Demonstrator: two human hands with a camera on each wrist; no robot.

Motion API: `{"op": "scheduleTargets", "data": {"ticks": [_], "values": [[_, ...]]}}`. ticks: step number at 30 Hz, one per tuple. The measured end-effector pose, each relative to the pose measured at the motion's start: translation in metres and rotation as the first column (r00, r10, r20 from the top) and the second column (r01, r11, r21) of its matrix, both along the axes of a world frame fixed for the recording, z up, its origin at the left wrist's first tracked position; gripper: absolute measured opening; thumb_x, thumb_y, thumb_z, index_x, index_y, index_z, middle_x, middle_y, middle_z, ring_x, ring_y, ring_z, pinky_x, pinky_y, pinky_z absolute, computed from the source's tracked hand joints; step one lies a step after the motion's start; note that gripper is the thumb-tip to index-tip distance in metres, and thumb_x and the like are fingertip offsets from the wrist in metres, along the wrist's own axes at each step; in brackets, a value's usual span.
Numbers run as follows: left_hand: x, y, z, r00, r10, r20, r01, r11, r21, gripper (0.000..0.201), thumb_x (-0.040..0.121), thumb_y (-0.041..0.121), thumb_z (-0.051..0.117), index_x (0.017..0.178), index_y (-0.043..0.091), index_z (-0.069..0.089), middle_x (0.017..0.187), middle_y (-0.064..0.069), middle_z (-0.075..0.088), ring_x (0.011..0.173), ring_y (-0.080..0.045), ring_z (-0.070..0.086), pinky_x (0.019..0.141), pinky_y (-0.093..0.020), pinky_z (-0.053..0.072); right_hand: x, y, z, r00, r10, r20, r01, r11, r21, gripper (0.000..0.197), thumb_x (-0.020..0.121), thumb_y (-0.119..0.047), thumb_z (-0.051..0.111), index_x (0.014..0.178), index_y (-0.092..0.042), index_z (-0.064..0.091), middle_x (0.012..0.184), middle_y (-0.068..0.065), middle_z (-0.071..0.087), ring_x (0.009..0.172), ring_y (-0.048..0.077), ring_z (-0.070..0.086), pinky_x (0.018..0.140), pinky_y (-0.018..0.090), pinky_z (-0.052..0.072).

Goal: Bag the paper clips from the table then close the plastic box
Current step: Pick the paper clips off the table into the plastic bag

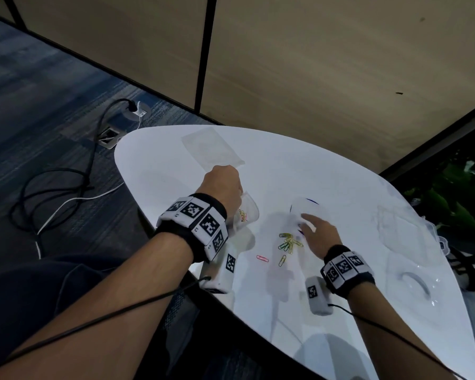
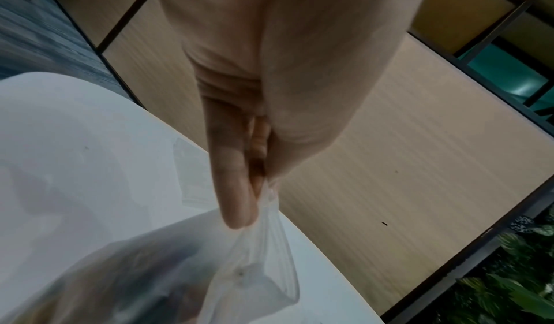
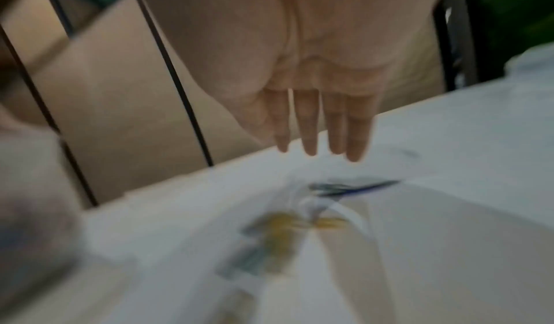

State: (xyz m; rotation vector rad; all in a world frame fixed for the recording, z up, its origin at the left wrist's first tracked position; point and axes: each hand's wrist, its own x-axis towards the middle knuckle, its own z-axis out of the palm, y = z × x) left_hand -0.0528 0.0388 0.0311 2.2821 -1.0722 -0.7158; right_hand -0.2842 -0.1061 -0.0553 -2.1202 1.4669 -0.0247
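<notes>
A white oval surface [image 1: 340,171] is set by tan panels [image 1: 313,64] over blue carpet [image 1: 39,105]. Coloured clips [image 1: 288,244] are scattered centrally. At 9 o'clock, a bag [image 1: 247,212] is pinched by the left hand [image 1: 224,187]; the right hand [image 1: 320,237] is spread flat at 3 o'clock.

Table [image 1: 340,165] fills the centre and right of the head view, floor [image 1: 39,105] to its left, wall panels [image 1: 313,64] behind. Flat bag [image 1: 211,146] lies at the far edge. In front of it the left hand [image 1: 222,185] pinches a second bag [image 1: 246,212] above the table's left part, some clips probably inside. Paper clips [image 1: 288,242] lie on the table near the front, between the hands. Right hand [image 1: 321,237] just right of the clips. Plastic box [image 1: 412,242] at the table's right edge. Cables [image 1: 66,187] on the floor.
</notes>
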Motion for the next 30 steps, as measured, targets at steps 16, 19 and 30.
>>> {"op": "scheduleTargets", "data": {"ticks": [16, 19, 30], "values": [[-0.004, -0.001, 0.002, 1.0, -0.007, -0.028, 0.008, 1.0, 0.009, 0.02, 0.093, 0.008, 0.058, 0.099, 0.008, 0.077, 0.111, -0.011, 0.072, 0.102, -0.03, 0.068, 0.09, -0.036, 0.058, -0.004, 0.102, -0.062, 0.768, 0.52, -0.372, -0.574, 0.818, -0.042, 0.058, 0.102, -0.023, 0.036, 0.154, -0.027, 0.011, 0.163, 0.014, 0.005, 0.148, 0.042, 0.01, 0.117, 0.051, 0.024], [-0.005, 0.001, 0.003, 0.999, -0.006, -0.036, 0.006, 1.0, 0.005, 0.021, 0.093, 0.007, 0.056, 0.097, 0.007, 0.077, 0.108, -0.011, 0.073, 0.1, -0.03, 0.069, 0.089, -0.036, 0.058, -0.008, 0.108, -0.066, 0.768, 0.52, -0.374, -0.597, 0.792, -0.126, 0.073, 0.082, 0.007, 0.057, 0.148, -0.012, 0.032, 0.157, 0.016, 0.028, 0.139, 0.042, 0.035, 0.096, 0.044, 0.05], [-0.006, 0.001, 0.003, 1.0, -0.025, -0.016, 0.025, 1.0, -0.002, 0.019, 0.092, 0.006, 0.057, 0.094, 0.008, 0.076, 0.104, -0.01, 0.074, 0.092, -0.03, 0.072, 0.087, -0.036, 0.06, 0.009, 0.077, -0.057, 0.823, 0.477, -0.309, -0.546, 0.813, -0.203, 0.012, 0.078, -0.004, 0.068, 0.087, -0.008, 0.075, 0.088, 0.008, 0.069, 0.079, 0.029, 0.069, 0.071, 0.032, 0.055]]}}
